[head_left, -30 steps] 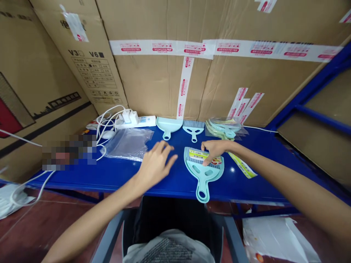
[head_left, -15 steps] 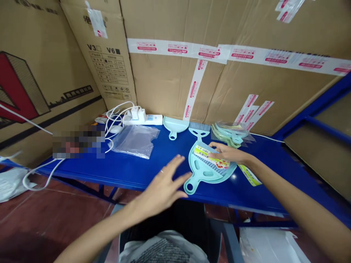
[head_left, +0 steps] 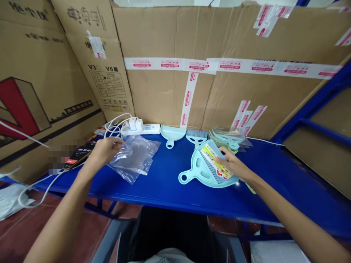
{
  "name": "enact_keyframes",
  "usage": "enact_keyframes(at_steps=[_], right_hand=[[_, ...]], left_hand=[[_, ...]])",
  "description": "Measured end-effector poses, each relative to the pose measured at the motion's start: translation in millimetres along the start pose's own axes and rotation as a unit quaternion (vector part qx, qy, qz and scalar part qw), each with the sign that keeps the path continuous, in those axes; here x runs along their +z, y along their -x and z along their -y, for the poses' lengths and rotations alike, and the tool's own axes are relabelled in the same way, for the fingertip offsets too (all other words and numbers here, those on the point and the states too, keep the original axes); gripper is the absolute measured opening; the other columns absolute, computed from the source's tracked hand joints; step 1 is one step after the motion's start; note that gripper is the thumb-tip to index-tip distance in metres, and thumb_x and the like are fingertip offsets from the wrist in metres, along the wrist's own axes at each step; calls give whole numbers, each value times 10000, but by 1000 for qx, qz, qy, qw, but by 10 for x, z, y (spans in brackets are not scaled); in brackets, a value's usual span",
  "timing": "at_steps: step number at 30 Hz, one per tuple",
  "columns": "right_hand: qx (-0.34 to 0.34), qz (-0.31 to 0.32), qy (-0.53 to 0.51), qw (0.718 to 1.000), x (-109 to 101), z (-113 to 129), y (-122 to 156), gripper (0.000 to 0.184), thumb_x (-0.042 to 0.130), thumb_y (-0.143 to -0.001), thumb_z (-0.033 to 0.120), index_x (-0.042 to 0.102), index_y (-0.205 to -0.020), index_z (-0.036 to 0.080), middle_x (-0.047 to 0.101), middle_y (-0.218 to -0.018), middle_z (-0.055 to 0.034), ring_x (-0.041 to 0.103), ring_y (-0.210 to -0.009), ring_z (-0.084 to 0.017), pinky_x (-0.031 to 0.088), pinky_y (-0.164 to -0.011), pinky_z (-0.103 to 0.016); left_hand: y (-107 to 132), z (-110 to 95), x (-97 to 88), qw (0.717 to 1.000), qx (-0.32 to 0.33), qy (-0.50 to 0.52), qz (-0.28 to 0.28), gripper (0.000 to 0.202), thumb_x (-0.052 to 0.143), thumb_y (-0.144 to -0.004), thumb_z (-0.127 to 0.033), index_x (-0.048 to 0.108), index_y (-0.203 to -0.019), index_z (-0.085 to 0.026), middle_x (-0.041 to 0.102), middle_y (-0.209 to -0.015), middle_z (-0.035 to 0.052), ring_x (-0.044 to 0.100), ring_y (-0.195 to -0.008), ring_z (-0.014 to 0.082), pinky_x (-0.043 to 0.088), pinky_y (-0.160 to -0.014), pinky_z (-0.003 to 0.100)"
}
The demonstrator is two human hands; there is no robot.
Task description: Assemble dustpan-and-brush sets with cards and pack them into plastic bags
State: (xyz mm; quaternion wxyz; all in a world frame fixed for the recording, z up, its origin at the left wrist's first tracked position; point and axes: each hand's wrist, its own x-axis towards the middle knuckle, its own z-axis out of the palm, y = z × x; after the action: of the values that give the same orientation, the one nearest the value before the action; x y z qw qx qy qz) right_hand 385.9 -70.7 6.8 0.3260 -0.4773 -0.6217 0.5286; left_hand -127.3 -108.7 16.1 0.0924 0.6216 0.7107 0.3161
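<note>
My left hand [head_left: 107, 151] is closed on the edge of a clear plastic bag [head_left: 137, 155] lying at the left of the blue table. Part of the bag is lifted and crumpled. My right hand [head_left: 231, 162] grips a light-blue dustpan [head_left: 196, 166] with a small brush [head_left: 212, 171] nested in it and a yellow printed card [head_left: 210, 153] on top. The dustpan's handle with its round hole points left. Behind stand another light-blue dustpan [head_left: 172, 133] and a second brush [head_left: 196, 138].
Packed dustpan sets in clear bags [head_left: 229, 138] lie at the back right. A white power strip [head_left: 149, 129] with plugs and cables sits at the back left, near a phone [head_left: 79, 153]. Cardboard walls [head_left: 156, 95] close off the back and left of the table [head_left: 164, 182].
My left hand has moved from beside the dustpan handle to the plastic bag and taken its edge. The held dustpan has turned so that its handle points further left.
</note>
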Motion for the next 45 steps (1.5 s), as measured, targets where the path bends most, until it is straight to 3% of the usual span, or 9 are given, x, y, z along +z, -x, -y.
enact_keyframes(at_steps=[5, 10, 18, 23, 33, 38, 40, 43, 45], right_hand=[[-120, -151, -52, 980, -81, 571, 163, 607, 955, -675, 554, 544, -1031, 285, 791, -871, -16, 744, -651, -238, 622, -573, -371], [-303, -207, 21, 930, 48, 1430, 297, 488, 914, -770, 463, 545, -1032, 282, 778, -893, -13, 735, -665, -214, 599, -570, -343], [-179, -70, 207, 959, 153, 1720, 114, 450, 932, -739, 415, 589, -965, 230, 741, -804, -30, 684, -624, -178, 492, -421, -247], [17, -41, 67, 997, 304, 1270, -283, 502, 979, -662, 348, 575, -944, 251, 763, -771, -52, 706, -603, -212, 575, -458, -310], [9, 49, -57, 997, 541, 501, -515, 571, 928, -719, 536, 583, -1074, 250, 776, -742, 1, 723, -570, -186, 562, -494, -263], [-33, -96, -122, 987, 476, 378, -549, 610, 943, -676, 546, 595, -1081, 252, 802, -790, -29, 756, -606, -243, 606, -523, -327], [-67, -151, -147, 975, 438, 365, -561, 706, 948, -663, 535, 594, -1205, 254, 819, -862, -48, 775, -656, -269, 634, -568, -369], [-132, -194, -129, 963, 407, 329, -570, 993, 922, -720, 491, 430, -1561, 297, 828, -1061, -79, 796, -775, -292, 667, -658, -426], [-183, -206, -89, 957, 399, 286, -571, 983, 865, -804, 474, 375, -1644, 332, 797, -1225, -87, 798, -903, -296, 677, -759, -458]], left_hand=[[69, -566, -269, 962, 242, 77, 103, 231, 642, -948, -383, 822, -926, -239, 765, -952, 56, 663, -791, 211, 500, -799, 333], [4, -1481, -143, 882, 367, 137, 261, 176, 701, -940, -366, 848, -897, -279, 767, -895, 83, 681, -876, 266, 516, -858, 379], [-148, -1873, 282, 798, 576, 78, 158, 207, 628, -1041, -247, 809, -944, -221, 740, -953, 59, 637, -890, 189, 480, -803, 327], [-181, -1828, 622, 820, 543, 132, 124, 220, 613, -1046, -263, 819, -986, -214, 660, -1073, 81, 638, -848, 161, 481, -725, 289], [-308, -1622, 799, 850, 509, 123, 61, 235, 597, -1058, -319, 810, -1074, -222, 665, -1127, 84, 610, -742, 133, 465, -675, 290], [-422, -1347, 648, 907, 258, 312, -115, 294, 681, -996, -465, 775, -1083, -201, 710, -1003, 67, 627, -795, 157, 508, -723, 276], [-428, -1235, 705, 897, 132, 420, -18, 388, 631, -1009, -521, 752, -1008, -153, 718, -917, 81, 648, -709, 156, 511, -626, 265], [-352, -1196, 898, 809, 31, 545, 218, 405, 644, -1000, -511, 709, -1099, -123, 739, -948, 123, 731, -726, 212, 579, -605, 305], [-280, -1239, 1017, 758, -2, 605, 244, 351, 690, -989, -382, 643, -1242, -142, 744, -955, 106, 770, -777, 236, 628, -675, 339]])
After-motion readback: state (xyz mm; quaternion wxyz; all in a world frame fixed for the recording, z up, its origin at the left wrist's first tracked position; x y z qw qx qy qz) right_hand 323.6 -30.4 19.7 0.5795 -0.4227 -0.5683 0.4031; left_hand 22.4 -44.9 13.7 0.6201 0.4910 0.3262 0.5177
